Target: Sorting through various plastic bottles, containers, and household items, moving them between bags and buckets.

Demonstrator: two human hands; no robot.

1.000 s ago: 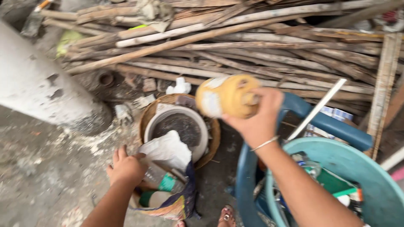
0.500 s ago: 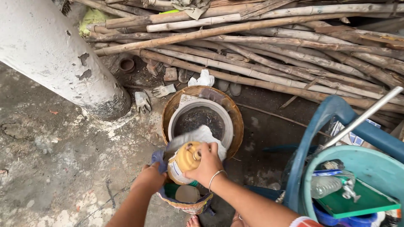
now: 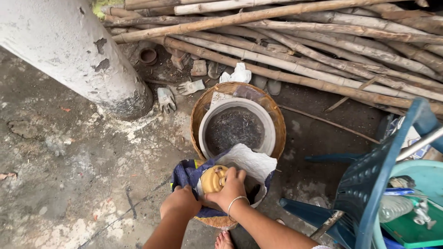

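My right hand (image 3: 232, 189) grips a round yellow container (image 3: 212, 178) by its top and holds it down inside a blue-lined bag (image 3: 184, 174) on the ground. My left hand (image 3: 181, 203) holds the near edge of that bag. White sacking (image 3: 251, 161) spills over the bag's far side. A bangle sits on my right wrist. Just behind the bag stands a woven basket (image 3: 199, 109) with a grey bowl (image 3: 270, 136) of dark grit inside.
A thick white pillar (image 3: 69, 50) rises at the left. Bamboo poles (image 3: 300, 46) lie stacked across the back. Work gloves (image 3: 166, 99) lie by the pillar. A blue plastic chair (image 3: 369, 184) and a teal tub (image 3: 431, 173) of bottles stand at the right.
My right hand carried the yellow container from over the basket down into the bag. My left hand stayed on the bag's edge. The view tilted down and shifted.
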